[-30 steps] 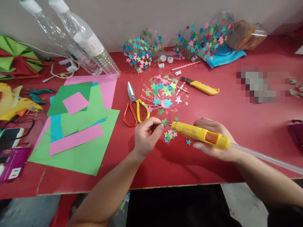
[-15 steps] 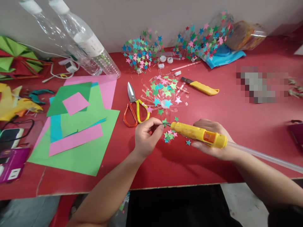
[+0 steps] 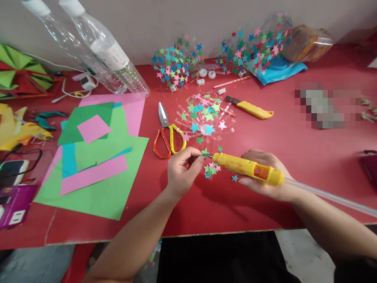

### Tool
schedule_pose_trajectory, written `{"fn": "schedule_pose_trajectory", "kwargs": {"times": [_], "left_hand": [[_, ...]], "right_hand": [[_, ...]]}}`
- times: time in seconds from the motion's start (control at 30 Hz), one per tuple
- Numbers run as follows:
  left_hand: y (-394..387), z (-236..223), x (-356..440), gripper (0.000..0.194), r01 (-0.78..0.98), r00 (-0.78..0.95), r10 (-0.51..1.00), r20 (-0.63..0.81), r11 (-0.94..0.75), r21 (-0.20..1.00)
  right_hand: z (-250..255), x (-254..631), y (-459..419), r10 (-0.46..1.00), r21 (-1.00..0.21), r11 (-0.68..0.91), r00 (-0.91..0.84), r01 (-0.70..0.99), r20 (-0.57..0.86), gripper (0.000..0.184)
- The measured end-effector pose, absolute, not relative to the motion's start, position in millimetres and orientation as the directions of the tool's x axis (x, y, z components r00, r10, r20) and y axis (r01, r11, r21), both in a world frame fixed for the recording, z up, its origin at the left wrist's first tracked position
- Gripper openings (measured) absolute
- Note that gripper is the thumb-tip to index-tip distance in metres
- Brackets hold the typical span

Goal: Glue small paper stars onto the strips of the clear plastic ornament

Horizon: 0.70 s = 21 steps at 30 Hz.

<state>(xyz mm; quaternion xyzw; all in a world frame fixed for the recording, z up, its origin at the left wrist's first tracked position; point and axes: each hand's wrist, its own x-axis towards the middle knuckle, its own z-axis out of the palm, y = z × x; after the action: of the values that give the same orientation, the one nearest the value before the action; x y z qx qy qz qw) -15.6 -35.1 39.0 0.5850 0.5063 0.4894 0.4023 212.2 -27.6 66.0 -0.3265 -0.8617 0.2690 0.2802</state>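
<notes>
My right hand [image 3: 266,188] is wrapped round a yellow glue gun [image 3: 235,164], with a long clear glue stick [image 3: 326,195] running out of its back end. The metal nozzle points left. My left hand [image 3: 184,169] pinches a small green paper star [image 3: 205,151] between thumb and forefinger, and the nozzle tip is right at it. Just below lies a small heap of paper stars [image 3: 210,169]. Beyond my hands, clear plastic strips spread from a bottle piece [image 3: 205,129] with stars on them. Scissors [image 3: 165,133] with one red and one yellow handle lie beside it.
A yellow utility knife [image 3: 255,109] lies behind the glue gun. Coloured paper sheets [image 3: 97,184] cover the left side. Plastic bottles [image 3: 103,47], star-covered pieces [image 3: 173,70] and a blue packet [image 3: 273,72] stand or lie along the wall. The red table's front edge [image 3: 224,232] is close to me.
Almost nothing differs. The view has shifted very slightly; both hands keep the same hold, with the nozzle at the star.
</notes>
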Motion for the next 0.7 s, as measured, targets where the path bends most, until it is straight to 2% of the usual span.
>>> {"fn": "schedule_pose_trajectory", "kwargs": {"times": [0.7], "left_hand": [[-34.0, 33.6, -17.8, 0.016, 0.211, 0.019, 0.964, 0.265, -0.263, 0.941]], "right_hand": [[65.9, 210.9, -27.7, 0.706, -0.604, 0.666, -0.629, 0.437, 0.324, 0.034]]}}
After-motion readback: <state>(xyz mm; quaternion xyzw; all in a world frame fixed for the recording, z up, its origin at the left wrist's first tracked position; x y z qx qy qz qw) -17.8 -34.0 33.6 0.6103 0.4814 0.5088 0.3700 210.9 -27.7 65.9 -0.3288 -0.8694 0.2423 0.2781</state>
